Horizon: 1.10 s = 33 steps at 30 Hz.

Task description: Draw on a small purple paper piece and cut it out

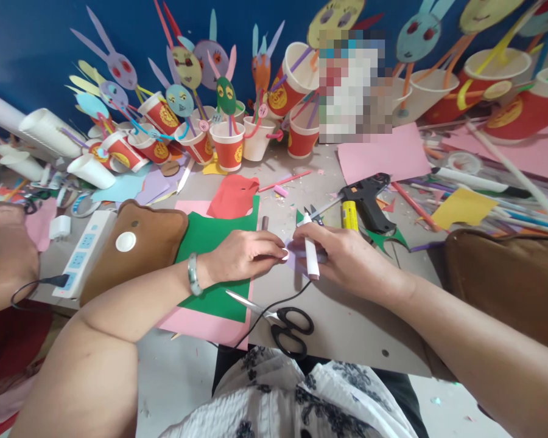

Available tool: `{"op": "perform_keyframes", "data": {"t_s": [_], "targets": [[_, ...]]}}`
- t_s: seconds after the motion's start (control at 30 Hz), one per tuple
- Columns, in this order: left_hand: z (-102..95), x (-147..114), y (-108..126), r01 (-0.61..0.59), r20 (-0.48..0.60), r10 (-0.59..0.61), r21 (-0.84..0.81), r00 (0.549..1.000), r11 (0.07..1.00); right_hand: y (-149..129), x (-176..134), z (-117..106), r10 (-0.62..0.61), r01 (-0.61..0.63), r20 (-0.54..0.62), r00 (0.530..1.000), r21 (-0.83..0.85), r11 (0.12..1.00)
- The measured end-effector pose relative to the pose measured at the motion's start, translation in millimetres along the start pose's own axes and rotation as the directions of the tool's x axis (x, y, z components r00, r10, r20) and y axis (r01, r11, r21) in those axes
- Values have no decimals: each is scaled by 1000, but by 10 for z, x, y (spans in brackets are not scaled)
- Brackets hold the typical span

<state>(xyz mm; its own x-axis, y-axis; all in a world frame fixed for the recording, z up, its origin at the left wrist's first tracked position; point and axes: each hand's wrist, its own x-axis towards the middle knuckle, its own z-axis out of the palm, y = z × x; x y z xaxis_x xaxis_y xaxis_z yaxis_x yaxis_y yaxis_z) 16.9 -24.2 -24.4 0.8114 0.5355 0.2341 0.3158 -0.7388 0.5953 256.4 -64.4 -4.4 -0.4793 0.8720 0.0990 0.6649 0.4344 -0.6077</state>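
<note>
My left hand (249, 254) reaches in over the green sheet (205, 243), its fingertips pinched on a small pale disc (285, 255) that looks like paper. Close beside it, my right hand (342, 258) is closed around a white marker (311, 258), held nearly upright with its narrow white end up and a brown end down. A brown cap-like piece (265, 223) lies just beyond my left fingers. Between the hands is a bit of purple paper (296, 260), partly hidden. Black-handled scissors (283, 322) rest open at the table's near edge.
Red and white paper cups (228, 146) with paper animal figures line the back. Behind my right hand lie a black glue gun (369, 204) and a yellow tube (349, 216). A power strip (84, 252) and brown cushion (132, 243) sit left, near another person's arm (7, 261).
</note>
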Motion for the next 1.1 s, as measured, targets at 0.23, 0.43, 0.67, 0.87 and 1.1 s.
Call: {"op": "perform_keyframes", "data": {"t_s": [0.23,0.43,0.67,0.87,1.1], "targets": [[-80,-22,18,9,67,-19,147,998,989,10,10,14,-8,9,-21,1000,35,999],[-151,-3,74,24,152,-61,232,986,973,33,13,57,39,-29,-144,989,71,997],[-241,3,130,9,230,-89,327,969,945,-26,-43,115,30,8,-382,924,97,995],[-294,35,178,14,306,-118,321,945,947,-127,-52,89,66,-35,-352,934,95,995],[-271,28,168,65,280,-138,256,950,965,-100,-2,60,48,-28,-200,979,101,994]]}}
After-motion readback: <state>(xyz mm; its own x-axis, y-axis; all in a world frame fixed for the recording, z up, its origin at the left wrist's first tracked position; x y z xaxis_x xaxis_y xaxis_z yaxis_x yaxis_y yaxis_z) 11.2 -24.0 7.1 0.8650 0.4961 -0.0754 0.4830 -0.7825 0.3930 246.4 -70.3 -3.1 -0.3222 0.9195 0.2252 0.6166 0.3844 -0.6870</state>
